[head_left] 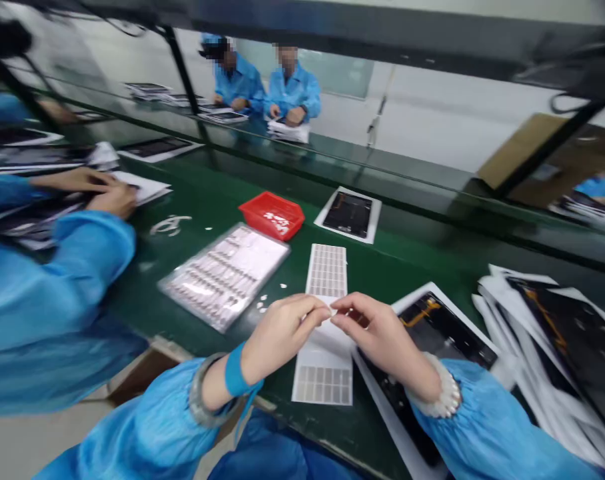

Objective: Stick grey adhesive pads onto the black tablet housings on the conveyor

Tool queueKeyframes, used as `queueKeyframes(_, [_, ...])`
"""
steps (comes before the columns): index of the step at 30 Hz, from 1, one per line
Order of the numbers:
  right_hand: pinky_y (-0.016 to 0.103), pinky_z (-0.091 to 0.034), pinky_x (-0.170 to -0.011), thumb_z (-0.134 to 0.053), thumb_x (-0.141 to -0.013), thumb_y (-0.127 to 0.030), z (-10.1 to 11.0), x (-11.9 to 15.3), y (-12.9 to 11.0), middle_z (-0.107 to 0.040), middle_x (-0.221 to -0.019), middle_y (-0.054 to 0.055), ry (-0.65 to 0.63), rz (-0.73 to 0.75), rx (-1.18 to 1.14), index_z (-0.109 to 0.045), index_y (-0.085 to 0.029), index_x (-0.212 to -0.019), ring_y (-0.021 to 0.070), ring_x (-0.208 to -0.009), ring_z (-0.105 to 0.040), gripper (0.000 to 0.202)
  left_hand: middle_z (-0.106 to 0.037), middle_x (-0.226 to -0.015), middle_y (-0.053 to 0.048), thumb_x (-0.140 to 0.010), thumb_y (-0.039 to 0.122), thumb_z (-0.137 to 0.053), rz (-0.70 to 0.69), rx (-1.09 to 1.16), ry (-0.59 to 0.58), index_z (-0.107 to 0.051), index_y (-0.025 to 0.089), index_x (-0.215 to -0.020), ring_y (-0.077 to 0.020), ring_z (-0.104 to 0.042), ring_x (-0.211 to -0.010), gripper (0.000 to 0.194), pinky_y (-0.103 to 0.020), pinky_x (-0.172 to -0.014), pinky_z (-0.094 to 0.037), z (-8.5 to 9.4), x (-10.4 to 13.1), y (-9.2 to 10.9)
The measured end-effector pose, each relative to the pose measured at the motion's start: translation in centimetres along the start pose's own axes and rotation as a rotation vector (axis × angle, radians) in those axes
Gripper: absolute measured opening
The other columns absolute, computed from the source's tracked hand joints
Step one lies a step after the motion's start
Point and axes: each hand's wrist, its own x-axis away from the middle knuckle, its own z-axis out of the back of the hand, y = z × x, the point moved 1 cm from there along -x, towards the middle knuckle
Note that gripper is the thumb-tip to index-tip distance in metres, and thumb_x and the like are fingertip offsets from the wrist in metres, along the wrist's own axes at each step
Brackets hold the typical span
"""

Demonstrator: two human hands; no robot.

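With fingers of left hand (285, 328) and right hand (385, 335), pinch closed nearly tip to tip over label sheet (324, 347); cannot tell on what. See red tray (257, 215) beyond fingertips, leftward.

Table (392, 270): sticker sheets (327, 267) mid | left of sheets: parts pack (265, 252) | behind pack: bin (255, 220), bits (280, 223) inside | behind sheets: panel (350, 215) on paper (375, 217) | far right: panel pile (567, 333)
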Motion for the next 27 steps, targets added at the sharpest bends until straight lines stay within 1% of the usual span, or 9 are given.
queueKeyframes(2, [0.026,-0.047,-0.070,-0.060,-0.084,-0.027,0.6,2.6,0.5,-0.066,-0.080,0.001,0.072,0.078,0.023,-0.066,-0.022,-0.082,0.0136,-0.076,-0.061,0.009,-0.063,-0.062,0.005,-0.093,0.025,-0.044,0.077,0.176,-0.150,-0.060,0.018,-0.066,-0.0093,-0.060,-0.059,0.033,-0.018,-0.057,-0.045,-1.6,-0.1,0.7])
queueKeyframes(4, [0.026,-0.047,-0.068,-0.058,-0.086,-0.027,1.2,5.1,1.1,-0.065,-0.077,0.001,0.121,0.080,-0.006,-0.066,-0.021,-0.078,0.0132,-0.074,-0.061,0.013,-0.063,-0.059,0.005,-0.093,0.026,-0.042,0.083,0.252,-0.305,-0.062,0.018,-0.064,-0.0089,-0.060,-0.056,0.036,-0.016,-0.055,-0.046,-3.3,0.1,1.4])
queueKeyframes(6, [0.025,-0.047,-0.065,-0.057,-0.086,-0.027,2.1,7.4,1.9,-0.065,-0.075,0.002,0.177,0.012,-0.038,-0.066,-0.020,-0.077,0.0126,-0.071,-0.060,0.014,-0.067,-0.069,0.004,-0.094,0.029,-0.041,0.028,0.216,-0.389,-0.068,0.020,-0.081,-0.0110,-0.063,-0.064,0.031,-0.018,-0.060,-0.050,-4.9,0.6,1.8])
queueKeyframes(8, [0.026,-0.047,-0.065,-0.057,-0.086,-0.028,4.0,9.8,3.2,-0.065,-0.076,0.002,0.238,-0.088,-0.039,-0.066,-0.020,-0.077,0.0131,-0.072,-0.060,0.015,-0.069,-0.087,0.000,-0.095,0.034,-0.042,-0.076,0.112,-0.396,-0.063,0.020,-0.111,-0.0145,-0.066,-0.078,0.030,-0.022,-0.070,-0.054,-6.2,1.2,2.2])
queueKeyframes(10, [0.028,-0.048,-0.071,-0.058,-0.085,-0.030,6.9,12.1,5.1,-0.066,-0.079,0.003,0.298,-0.202,0.026,-0.066,-0.020,-0.078,0.0150,-0.076,-0.062,0.015,-0.067,-0.104,-0.004,-0.095,0.036,-0.043,-0.227,0.007,-0.389,-0.053,0.020,-0.126,-0.0179,-0.064,-0.093,0.036,-0.027,-0.080,-0.054,-7.2,1.8,2.5])
queueKeyframes(14, [0.034,-0.046,-0.078,-0.059,-0.081,-0.035,13.2,15.6,9.9,-0.068,-0.081,0.005,0.394,-0.436,0.303,-0.066,-0.019,-0.078,0.0192,-0.081,-0.062,0.017,-0.063,-0.114,-0.005,-0.098,0.029,-0.036,-0.481,-0.131,-0.421,-0.060,0.022,-0.113,-0.0225,-0.058,-0.107,0.029,-0.037,-0.089,-0.051,-8.8,2.5,3.1])
queueKeyframes(18, [0.032,-0.045,-0.076,-0.052,-0.083,-0.031,15.9,15.5,12.5,-0.068,-0.079,0.004,0.215,-0.493,0.479,-0.067,-0.018,-0.077,0.0193,-0.080,-0.060,0.020,-0.064,-0.111,-0.006,-0.098,0.025,-0.033,-0.520,-0.170,-0.457,-0.061,0.021,-0.110,-0.0224,-0.059,-0.104,0.030,-0.038,-0.086,-0.052,-9.6,2.5,3.1])
queueKeyframes(23, [0.026,-0.044,-0.076,-0.051,-0.079,-0.013,16.2,13.2,11.9,-0.068,-0.078,0.003,-0.090,-0.491,0.743,-0.066,-0.019,-0.072,0.0185,-0.087,-0.058,0.018,-0.062,-0.114,-0.005,-0.097,0.026,-0.035,-0.498,-0.172,-0.467,-0.059,0.023,-0.114,-0.0228,-0.059,-0.106,0.030,-0.038,-0.089,-0.051,-9.5,2.5,2.9])
queueKeyframes(27, [0.028,-0.043,-0.076,-0.053,-0.074,-0.005,16.1,12.1,11.2,-0.066,-0.076,0.005,-0.155,-0.491,0.853,-0.064,-0.020,-0.064,0.0215,-0.089,-0.056,0.021,-0.062,-0.115,-0.005,-0.096,0.025,-0.037,-0.485,-0.162,-0.496,-0.059,0.024,-0.115,-0.0228,-0.058,-0.107,0.029,-0.038,-0.088,-0.051,-9.4,2.6,2.8])
